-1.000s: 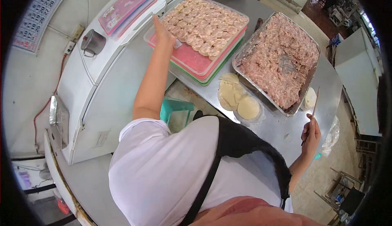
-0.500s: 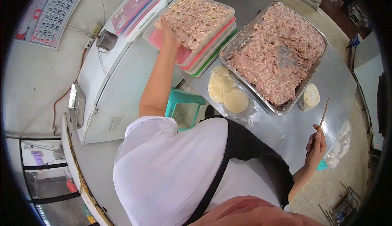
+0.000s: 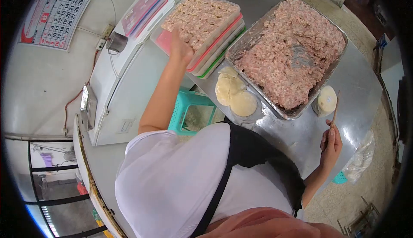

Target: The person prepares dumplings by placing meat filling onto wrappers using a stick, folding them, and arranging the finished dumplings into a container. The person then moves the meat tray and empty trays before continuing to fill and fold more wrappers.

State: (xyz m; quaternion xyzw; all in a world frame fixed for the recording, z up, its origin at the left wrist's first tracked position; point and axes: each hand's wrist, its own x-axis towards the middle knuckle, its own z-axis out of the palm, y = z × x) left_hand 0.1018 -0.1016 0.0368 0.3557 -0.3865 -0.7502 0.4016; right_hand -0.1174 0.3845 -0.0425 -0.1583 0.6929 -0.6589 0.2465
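Steel tabletop (image 3: 357, 87) spreads beneath my pan (image 3: 235, 60) of ground meat (image 3: 288, 44), with round wrappers (image 3: 235, 95) just beside it. My left hand (image 3: 181, 48), unclenched, rests against the top container (image 3: 215, 35) of filled pieces (image 3: 200, 16), stacked on other containers. My right hand (image 3: 331, 143) grips a thin stick (image 3: 337, 108) near the table's edge.

Pale wall (image 3: 34, 87), calendar (image 3: 56, 19), teal stool (image 3: 181, 111), white appliance (image 3: 133, 91), perhaps freezer
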